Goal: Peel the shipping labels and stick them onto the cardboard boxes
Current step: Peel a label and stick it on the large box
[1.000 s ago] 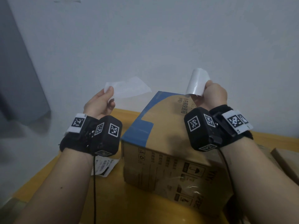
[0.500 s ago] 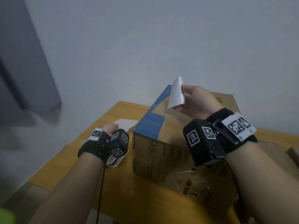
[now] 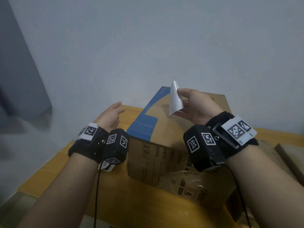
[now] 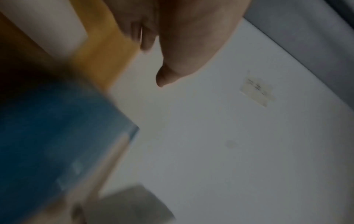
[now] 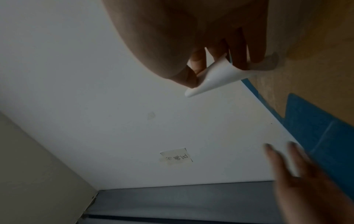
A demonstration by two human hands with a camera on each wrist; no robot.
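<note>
A brown cardboard box (image 3: pixel 166 139) with a blue printed patch (image 3: pixel 142 127) stands on the wooden table (image 3: pixel 115 195). My right hand (image 3: pixel 192 104) pinches a curled white label (image 3: pixel 174 98) above the box top; in the right wrist view the label (image 5: pixel 214 77) curls below thumb and fingertips. My left hand (image 3: pixel 111 114) hovers left of the box with straight fingers and holds nothing. The right wrist view shows the left hand (image 5: pixel 298 174) blurred, beside the box's blue edge (image 5: pixel 314 130). A printed label sheet (image 3: pixel 107 167) lies on the table under my left wrist.
A pale wall rises right behind the table, with a taped paper note (image 5: pixel 176 156) on it. Another flat cardboard piece (image 3: pixel 291 155) lies at the far right. A grey curtain (image 3: pixel 18 66) hangs on the left. The table's left edge drops to the floor.
My left hand has let go of the backing paper and risen from the table, now open beside the box. The right hand still holds the label over the box top.
</note>
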